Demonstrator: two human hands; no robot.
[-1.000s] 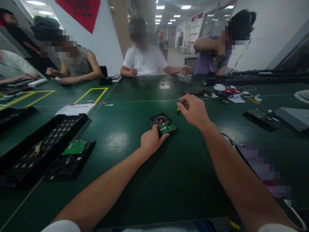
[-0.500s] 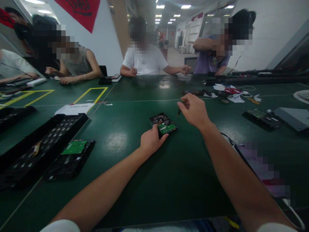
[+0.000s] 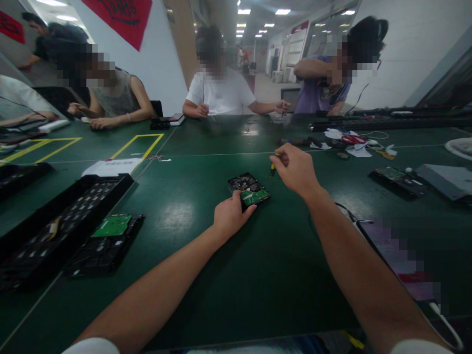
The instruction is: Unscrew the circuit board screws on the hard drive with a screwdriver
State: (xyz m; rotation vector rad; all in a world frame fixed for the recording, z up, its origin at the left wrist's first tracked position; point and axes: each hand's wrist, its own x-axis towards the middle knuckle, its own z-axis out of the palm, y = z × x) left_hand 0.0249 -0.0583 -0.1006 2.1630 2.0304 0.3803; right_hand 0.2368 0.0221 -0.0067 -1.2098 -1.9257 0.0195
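A hard drive [image 3: 249, 186] lies on the green table, its dark metal face and green circuit board turned up. My left hand [image 3: 230, 214] grips its near left edge, fingers on one side and thumb stretched along the near side. To the right and slightly higher, my right hand [image 3: 295, 167] pinches a small yellow-and-black screwdriver [image 3: 272, 170], held apart from the drive. My fingers cover part of the screwdriver.
Another hard drive [image 3: 110, 241] lies left, beside a long black tray [image 3: 66, 221]. A phone-like device [image 3: 394, 255] with a cable lies near my right forearm. At right are another drive [image 3: 398, 181] and a grey box [image 3: 448, 181]. Several people sit across the table.
The screwdriver's yellow part shows more clearly in my right hand now. Both hands and the hard drive stay almost in place; the view shifts slightly.
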